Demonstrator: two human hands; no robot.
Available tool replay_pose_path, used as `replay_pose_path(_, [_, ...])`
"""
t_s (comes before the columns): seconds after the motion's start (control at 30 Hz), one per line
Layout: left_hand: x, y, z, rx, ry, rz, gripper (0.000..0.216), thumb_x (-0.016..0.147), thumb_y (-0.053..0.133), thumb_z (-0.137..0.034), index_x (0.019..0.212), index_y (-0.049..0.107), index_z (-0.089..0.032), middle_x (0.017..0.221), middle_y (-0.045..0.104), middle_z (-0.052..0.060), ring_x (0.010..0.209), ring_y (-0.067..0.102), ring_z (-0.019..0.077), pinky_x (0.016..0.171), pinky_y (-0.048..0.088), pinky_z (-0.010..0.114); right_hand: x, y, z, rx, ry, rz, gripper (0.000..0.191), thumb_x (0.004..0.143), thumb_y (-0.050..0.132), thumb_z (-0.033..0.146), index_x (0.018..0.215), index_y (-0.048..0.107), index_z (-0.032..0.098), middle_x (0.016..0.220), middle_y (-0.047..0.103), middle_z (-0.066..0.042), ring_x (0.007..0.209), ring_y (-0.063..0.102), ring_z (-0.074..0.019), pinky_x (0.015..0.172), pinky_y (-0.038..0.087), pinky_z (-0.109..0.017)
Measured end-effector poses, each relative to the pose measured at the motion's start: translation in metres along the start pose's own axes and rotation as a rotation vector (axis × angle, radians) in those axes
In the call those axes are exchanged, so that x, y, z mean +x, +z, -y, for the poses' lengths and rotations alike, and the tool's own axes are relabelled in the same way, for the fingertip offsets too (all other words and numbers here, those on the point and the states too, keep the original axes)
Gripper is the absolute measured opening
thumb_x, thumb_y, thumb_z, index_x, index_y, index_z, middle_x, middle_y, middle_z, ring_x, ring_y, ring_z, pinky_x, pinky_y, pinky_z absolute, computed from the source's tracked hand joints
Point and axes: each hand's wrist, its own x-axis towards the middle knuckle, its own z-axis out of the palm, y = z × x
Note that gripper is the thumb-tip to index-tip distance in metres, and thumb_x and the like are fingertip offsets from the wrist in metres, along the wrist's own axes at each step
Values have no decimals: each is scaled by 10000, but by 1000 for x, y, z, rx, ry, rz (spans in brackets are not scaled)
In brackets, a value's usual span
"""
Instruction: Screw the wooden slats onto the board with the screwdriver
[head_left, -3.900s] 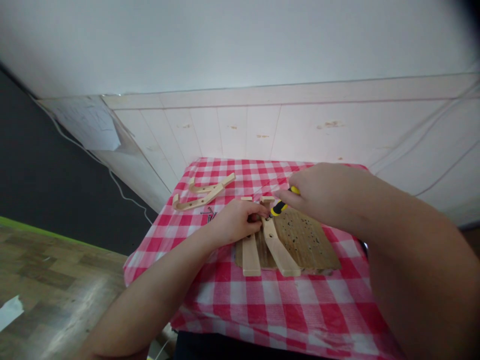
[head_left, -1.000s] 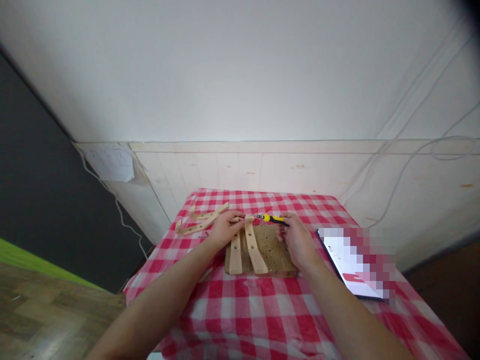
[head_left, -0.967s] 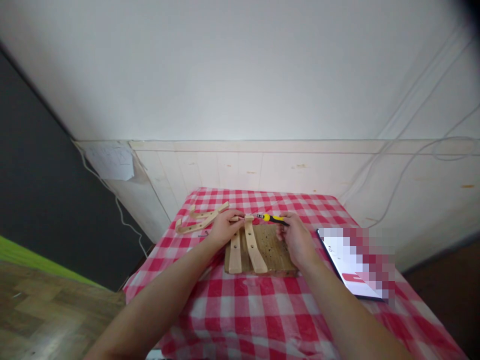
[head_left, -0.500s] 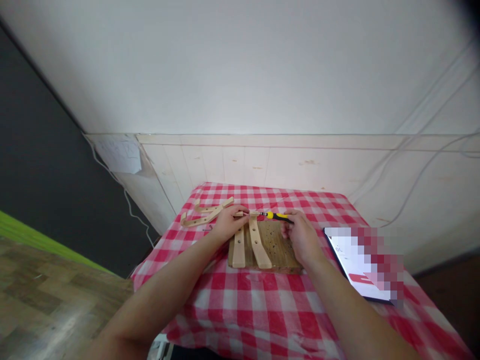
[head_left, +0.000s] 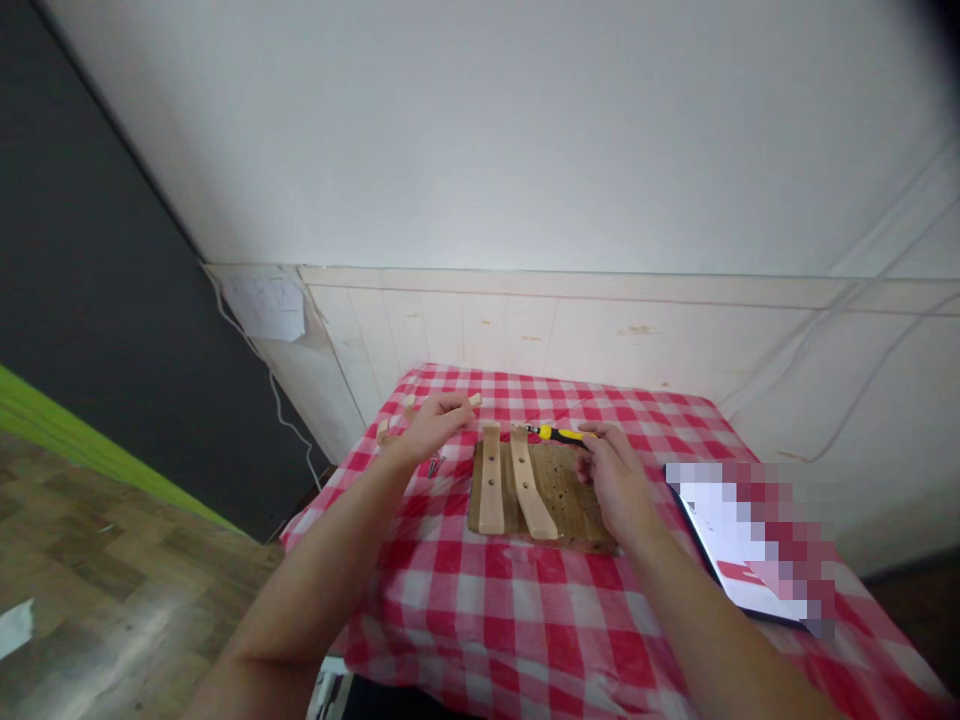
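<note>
A dark wooden board [head_left: 574, 500] with many small holes lies on the red-and-white checked tablecloth [head_left: 525, 620]. Two light wooden slats [head_left: 491, 480] [head_left: 533, 487] lie across its left part. My right hand [head_left: 615, 475] is closed on a yellow-and-black screwdriver [head_left: 561, 434], whose tip points left at the top of the right slat. My left hand [head_left: 431, 425] hovers left of the board with loosely stretched fingers. It covers the curved wooden pieces [head_left: 474, 399], of which only the ends show.
A few small dark screws [head_left: 433, 464] lie on the cloth just below my left hand. A flat screen [head_left: 739, 545], partly blurred out, lies at the right of the table. White wall panelling stands behind; wooden floor lies to the left.
My left hand has let go of the slats and moved left, over the curved wooden pieces. My right hand still holds the screwdriver by the right slat. The view has shifted a little.
</note>
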Motion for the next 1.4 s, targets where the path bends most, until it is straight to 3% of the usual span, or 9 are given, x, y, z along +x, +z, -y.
replay_pose_path(0.23, [-2, -17, 5, 792, -68, 297, 261, 765, 526, -329, 561, 567, -173, 528, 511, 0, 522, 436, 126, 554, 309, 265, 1, -1, -1, -63, 9, 41, 244, 791, 583, 454, 904, 628, 242, 568, 556, 43, 533, 499, -155, 515, 357, -281])
replay_pose_path(0.33, [-4, -21, 9, 1020, -131, 356, 272, 753, 570, -347, 926, 722, -201, 651, 637, 31, 640, 560, 184, 681, 405, 290, 1, -1, -1, -119, -28, 59, 210, 808, 562, 434, 895, 618, 250, 577, 560, 44, 552, 510, -158, 543, 371, -283])
replay_pose_path(0.47, [-8, -21, 8, 1114, -201, 392, 653, 680, 663, -300, 1325, 568, -257, 838, 719, 48, 854, 630, 239, 882, 433, 348, -1, 0, 1, -176, -35, 65, 201, 814, 555, 414, 898, 621, 245, 572, 563, 40, 554, 516, -163, 555, 383, -294])
replay_pose_path(0.63, [-5, -17, 13, 1028, -216, 463, 261, 617, 673, -182, 868, 743, -176, 658, 675, 48, 716, 615, 208, 787, 464, 321, 0, -1, 1, -206, -31, 85, 204, 823, 545, 419, 903, 618, 246, 577, 572, 40, 566, 526, -165, 562, 381, -294])
replay_pose_path(0.7, [-2, -17, 17, 995, -207, 469, 34, 611, 651, -165, 608, 684, -166, 525, 590, 35, 609, 566, 183, 693, 453, 294, 0, -1, 1, -205, -33, 92, 212, 820, 554, 431, 900, 619, 245, 577, 576, 39, 561, 523, -164, 561, 379, -293])
replay_pose_path(0.77, [1, -17, 19, 967, -180, 456, 121, 619, 634, -180, 501, 610, -177, 476, 534, 20, 558, 525, 165, 628, 424, 275, 0, -1, 2, -196, -31, 84, 213, 818, 556, 428, 902, 622, 243, 575, 576, 39, 558, 521, -163, 559, 378, -291])
replay_pose_path(0.9, [2, -19, 12, 816, -138, 385, 170, 714, 558, -249, 561, 590, -181, 526, 537, -4, 522, 491, 129, 521, 345, 243, -1, -1, 1, -201, -42, 70, 219, 825, 549, 429, 909, 627, 242, 582, 575, 33, 558, 518, -166, 557, 380, -291])
replay_pose_path(1.13, [-12, 10, -7, 33, 78, 158, 204, 795, 573, -338, 718, 572, -149, 622, 486, -35, 549, 436, 78, 518, 346, 192, -2, 0, 5, -204, -72, 50, 285, 806, 610, 504, 895, 644, 236, 598, 582, 24, 567, 529, -166, 542, 395, -289])
replay_pose_path(1.4, [-21, 45, -1, 108, 151, 295, 212, 856, 591, -304, 816, 701, -126, 647, 599, 1, 574, 499, 88, 547, 370, 202, -7, -3, 13, -36, -165, -28, 340, 785, 671, 551, 847, 639, 219, 621, 540, 37, 554, 476, -120, 516, 364, -257])
